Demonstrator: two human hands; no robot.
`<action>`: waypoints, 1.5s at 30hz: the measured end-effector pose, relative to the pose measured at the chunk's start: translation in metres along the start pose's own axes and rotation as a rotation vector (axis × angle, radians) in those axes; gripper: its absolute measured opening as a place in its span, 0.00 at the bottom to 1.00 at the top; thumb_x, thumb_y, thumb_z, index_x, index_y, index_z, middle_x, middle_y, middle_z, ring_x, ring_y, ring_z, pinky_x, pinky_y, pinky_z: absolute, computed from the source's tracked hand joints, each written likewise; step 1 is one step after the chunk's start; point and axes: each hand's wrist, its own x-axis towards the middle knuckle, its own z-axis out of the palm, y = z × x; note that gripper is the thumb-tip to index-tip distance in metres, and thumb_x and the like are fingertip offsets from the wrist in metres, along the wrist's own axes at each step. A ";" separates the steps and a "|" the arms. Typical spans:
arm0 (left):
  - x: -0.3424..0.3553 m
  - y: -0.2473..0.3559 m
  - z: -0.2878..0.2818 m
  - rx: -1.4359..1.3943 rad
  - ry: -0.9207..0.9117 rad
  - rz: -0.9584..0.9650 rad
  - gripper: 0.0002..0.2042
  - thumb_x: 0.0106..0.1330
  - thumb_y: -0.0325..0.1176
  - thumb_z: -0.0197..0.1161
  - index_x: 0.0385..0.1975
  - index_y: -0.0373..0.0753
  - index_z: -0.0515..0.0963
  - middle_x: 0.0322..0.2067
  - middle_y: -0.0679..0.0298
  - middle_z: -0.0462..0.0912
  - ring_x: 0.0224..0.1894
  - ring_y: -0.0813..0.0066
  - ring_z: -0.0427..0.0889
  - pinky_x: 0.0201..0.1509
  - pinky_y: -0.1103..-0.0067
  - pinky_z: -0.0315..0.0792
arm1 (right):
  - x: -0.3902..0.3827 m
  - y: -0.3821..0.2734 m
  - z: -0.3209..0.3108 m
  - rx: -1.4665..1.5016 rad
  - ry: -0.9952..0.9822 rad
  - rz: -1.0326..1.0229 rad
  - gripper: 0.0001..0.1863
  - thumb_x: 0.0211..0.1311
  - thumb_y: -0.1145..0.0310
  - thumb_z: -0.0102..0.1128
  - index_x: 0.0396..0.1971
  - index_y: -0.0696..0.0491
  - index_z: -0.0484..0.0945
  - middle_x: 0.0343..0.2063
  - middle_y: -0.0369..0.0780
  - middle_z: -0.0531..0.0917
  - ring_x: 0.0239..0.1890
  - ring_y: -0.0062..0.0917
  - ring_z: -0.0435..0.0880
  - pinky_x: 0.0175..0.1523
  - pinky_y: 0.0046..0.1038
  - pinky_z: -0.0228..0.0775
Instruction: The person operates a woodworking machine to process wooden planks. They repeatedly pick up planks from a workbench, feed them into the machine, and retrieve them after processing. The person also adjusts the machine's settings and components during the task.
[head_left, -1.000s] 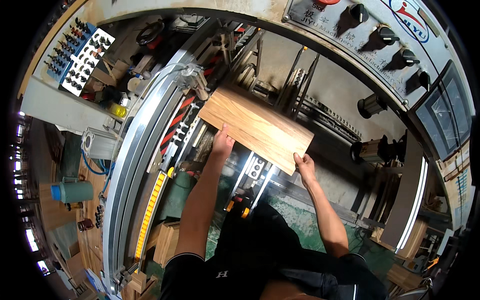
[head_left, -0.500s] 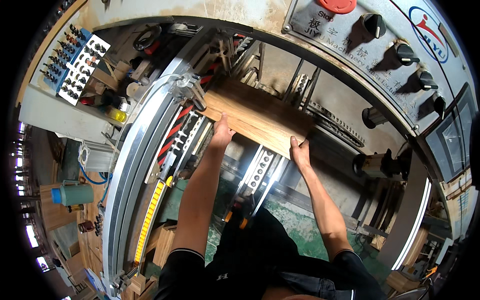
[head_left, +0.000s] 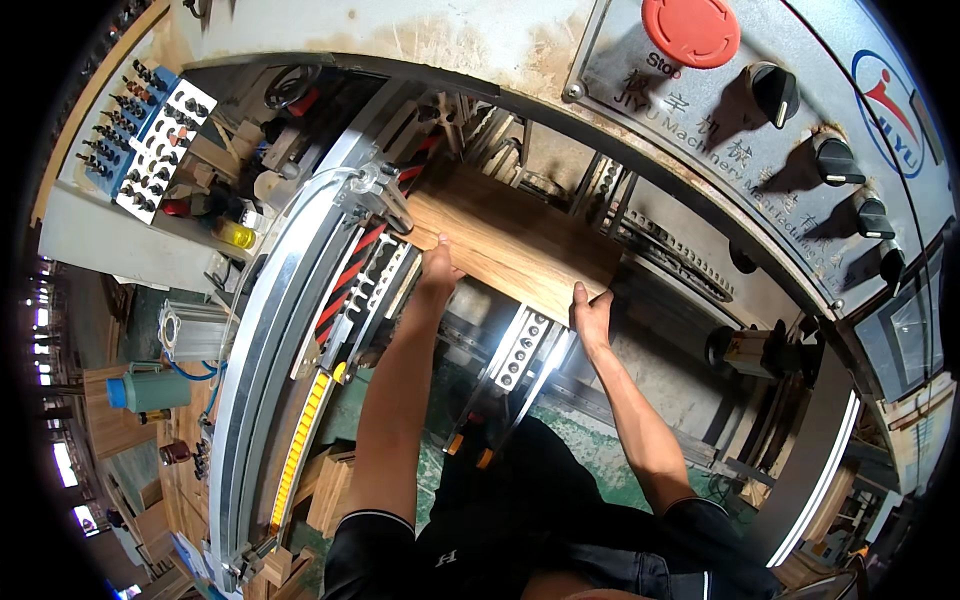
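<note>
A rectangular brown wooden board [head_left: 515, 240] lies across the machine's rails, its left end close to a metal clamp cylinder [head_left: 385, 195]. My left hand [head_left: 438, 268] grips the near edge toward the left, thumb on top and fingers underneath. At the right near corner my right hand [head_left: 592, 318] holds the board, thumb on top; its other fingers are partly hidden. Below the board, a support rail with a row of round holes [head_left: 520, 350] runs toward my body.
A control panel with a red stop button [head_left: 690, 30] and black knobs [head_left: 775, 95] overhangs the far right. A curved-looking metal beam [head_left: 245, 400] borders the left, beside a yellow cable chain [head_left: 300, 450]. Drill bits in a rack [head_left: 165, 145] stand far left; a green jug [head_left: 155, 387] sits lower.
Both hands keep their hold on the board. The board's right end and my right hand have shifted slightly left in the picture, while the view itself has moved a little.
</note>
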 end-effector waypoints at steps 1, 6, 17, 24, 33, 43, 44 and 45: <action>-0.004 0.003 0.005 0.034 0.036 -0.007 0.24 0.68 0.49 0.46 0.55 0.36 0.61 0.48 0.53 0.74 0.46 0.60 0.77 0.44 0.65 0.74 | -0.005 -0.007 -0.002 -0.013 0.018 0.003 0.36 0.59 0.57 0.55 0.56 0.68 0.53 0.49 0.60 0.71 0.54 0.45 0.71 0.59 0.33 0.59; -0.002 -0.008 -0.005 0.058 -0.342 0.279 0.15 0.69 0.48 0.46 0.34 0.43 0.71 0.22 0.68 0.70 0.18 0.80 0.65 0.18 0.82 0.62 | -0.012 -0.013 -0.008 0.012 0.091 -0.105 0.32 0.59 0.56 0.55 0.51 0.67 0.58 0.41 0.58 0.75 0.46 0.43 0.76 0.52 0.35 0.66; 0.012 0.002 0.008 -0.080 -0.008 -0.063 0.21 0.69 0.48 0.46 0.56 0.42 0.63 0.50 0.57 0.73 0.50 0.56 0.75 0.48 0.58 0.74 | -0.012 -0.016 0.000 -0.127 0.265 -0.143 0.33 0.58 0.51 0.53 0.46 0.69 0.61 0.41 0.64 0.73 0.46 0.54 0.74 0.51 0.41 0.67; 0.018 0.001 0.003 -0.126 -0.002 -0.101 0.22 0.69 0.49 0.45 0.55 0.40 0.63 0.49 0.56 0.74 0.47 0.55 0.77 0.46 0.59 0.76 | -0.022 -0.022 0.001 -0.156 0.240 -0.076 0.33 0.57 0.50 0.54 0.46 0.69 0.63 0.42 0.63 0.73 0.47 0.53 0.73 0.51 0.42 0.66; 0.009 0.000 0.013 -0.130 -0.037 -0.092 0.22 0.69 0.49 0.44 0.56 0.40 0.62 0.50 0.55 0.73 0.48 0.55 0.76 0.46 0.56 0.76 | -0.023 -0.040 -0.024 -0.605 0.246 -0.258 0.31 0.55 0.53 0.56 0.46 0.68 0.66 0.39 0.60 0.75 0.43 0.50 0.75 0.48 0.43 0.67; 0.006 0.006 0.010 -0.138 0.005 -0.074 0.21 0.69 0.47 0.45 0.55 0.38 0.63 0.49 0.54 0.73 0.47 0.55 0.77 0.46 0.56 0.77 | -0.145 -0.350 -0.125 -0.115 0.871 -1.362 0.21 0.48 0.73 0.69 0.42 0.63 0.72 0.22 0.42 0.80 0.16 0.24 0.78 0.19 0.22 0.67; 0.006 0.005 0.015 -0.137 -0.007 -0.078 0.21 0.69 0.46 0.45 0.55 0.38 0.63 0.48 0.54 0.74 0.47 0.55 0.77 0.46 0.56 0.77 | -0.142 -0.354 -0.129 -0.223 0.918 -1.382 0.21 0.48 0.73 0.68 0.42 0.62 0.73 0.20 0.40 0.80 0.16 0.23 0.77 0.19 0.22 0.67; 0.005 0.003 0.019 -0.135 -0.018 -0.082 0.21 0.69 0.46 0.45 0.54 0.37 0.64 0.48 0.53 0.74 0.47 0.55 0.77 0.46 0.57 0.77 | -0.141 -0.355 -0.130 -0.200 0.931 -1.396 0.20 0.49 0.74 0.67 0.43 0.62 0.74 0.17 0.39 0.79 0.14 0.24 0.77 0.19 0.23 0.66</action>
